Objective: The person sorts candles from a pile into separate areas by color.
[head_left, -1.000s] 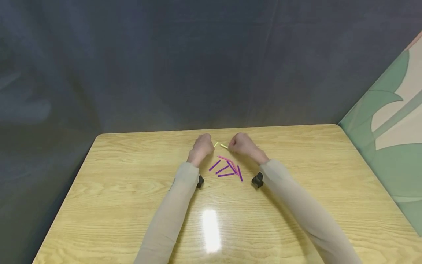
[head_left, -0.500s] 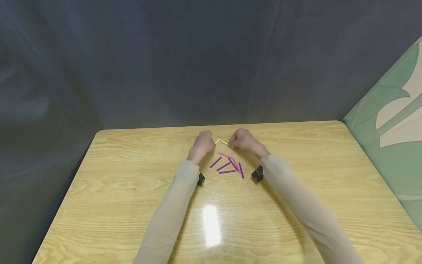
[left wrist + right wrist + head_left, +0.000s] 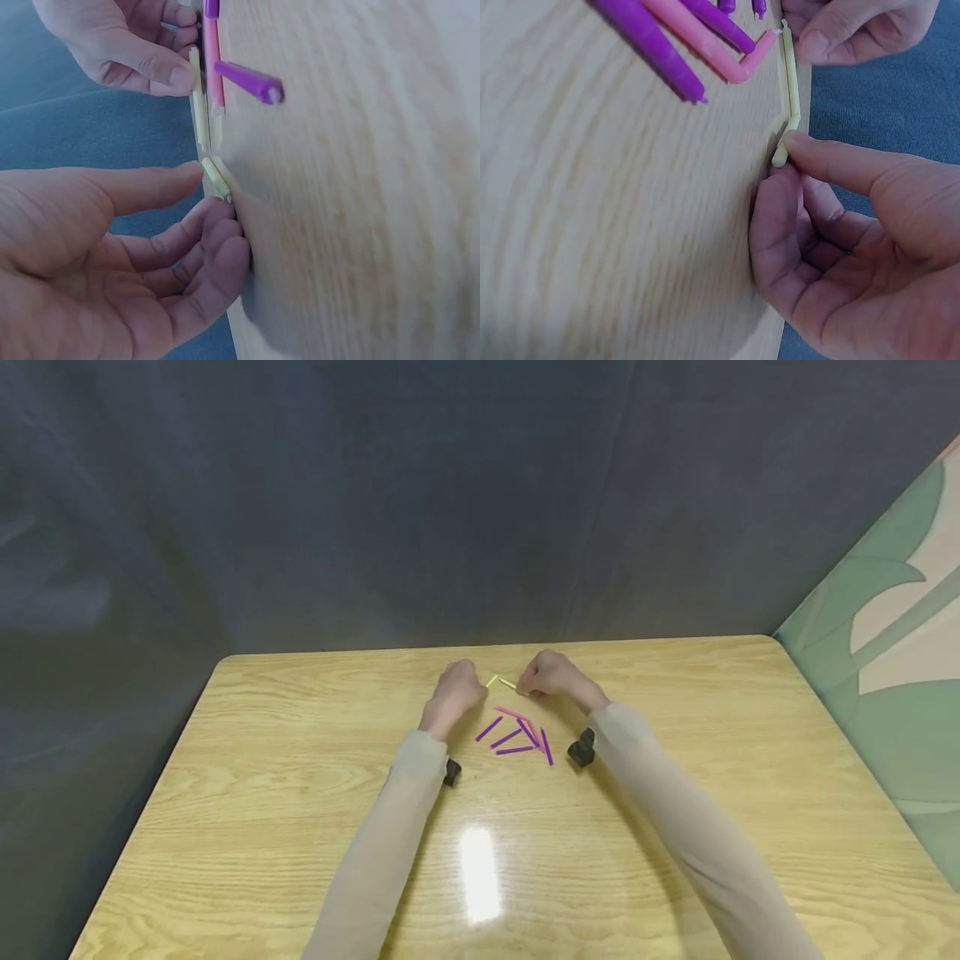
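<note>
Two thin yellow sticks meet end to end, or nearly so, in a shallow peak near the table's far edge. My left hand [image 3: 454, 690] pinches the left yellow stick [image 3: 216, 178] between thumb and fingertips. On the other side, my right hand [image 3: 553, 675] pinches the right yellow stick [image 3: 780, 155] near its outer end, thumb on top. The left one stretches lengthwise in the right wrist view, with a small nub at its far end. Just nearer the sleeves, pink sticks [image 3: 513, 714] lie joined at an angle, with several purple sticks [image 3: 514, 750] around them.
The wooden table [image 3: 285, 760] carries all the sticks. A dark curtain [image 3: 450, 510] rises right behind its far edge, and a green-and-cream patterned panel [image 3: 907, 727] borders the right side. A black wrist camera [image 3: 582, 748] sits low at the right wrist.
Both hands stay in nearly the same place with slight shifts. More of the right yellow stick shows beside the right fingers now. The pink and purple sticks lie as before.
</note>
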A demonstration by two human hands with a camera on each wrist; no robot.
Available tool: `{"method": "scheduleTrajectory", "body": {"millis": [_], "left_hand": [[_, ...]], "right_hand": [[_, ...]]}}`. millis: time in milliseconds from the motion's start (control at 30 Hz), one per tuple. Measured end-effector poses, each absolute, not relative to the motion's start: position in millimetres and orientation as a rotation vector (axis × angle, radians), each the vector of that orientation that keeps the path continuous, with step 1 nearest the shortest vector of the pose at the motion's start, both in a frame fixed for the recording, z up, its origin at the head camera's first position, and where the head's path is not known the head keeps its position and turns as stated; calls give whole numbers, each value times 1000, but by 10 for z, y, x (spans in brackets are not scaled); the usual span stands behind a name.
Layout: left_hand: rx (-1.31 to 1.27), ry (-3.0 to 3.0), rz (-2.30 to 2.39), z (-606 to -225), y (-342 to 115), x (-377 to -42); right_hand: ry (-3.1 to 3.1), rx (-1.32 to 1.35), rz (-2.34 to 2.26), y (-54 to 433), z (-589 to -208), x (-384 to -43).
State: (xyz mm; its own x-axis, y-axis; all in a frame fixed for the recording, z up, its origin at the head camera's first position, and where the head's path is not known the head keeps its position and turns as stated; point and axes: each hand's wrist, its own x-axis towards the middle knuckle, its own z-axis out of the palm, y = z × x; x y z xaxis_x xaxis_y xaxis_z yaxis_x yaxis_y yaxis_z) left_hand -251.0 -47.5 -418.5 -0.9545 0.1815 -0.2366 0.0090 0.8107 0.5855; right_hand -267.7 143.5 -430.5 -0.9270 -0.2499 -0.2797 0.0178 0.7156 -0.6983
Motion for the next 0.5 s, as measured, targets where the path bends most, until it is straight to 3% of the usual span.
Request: {"method": "scheduleTrajectory", "body": {"millis": [500], "left_hand": [[164,2743,840,-4183,-589,-2355]], "right_hand": [[2535,-138,-1084,1411,-4279,-2684]]}}
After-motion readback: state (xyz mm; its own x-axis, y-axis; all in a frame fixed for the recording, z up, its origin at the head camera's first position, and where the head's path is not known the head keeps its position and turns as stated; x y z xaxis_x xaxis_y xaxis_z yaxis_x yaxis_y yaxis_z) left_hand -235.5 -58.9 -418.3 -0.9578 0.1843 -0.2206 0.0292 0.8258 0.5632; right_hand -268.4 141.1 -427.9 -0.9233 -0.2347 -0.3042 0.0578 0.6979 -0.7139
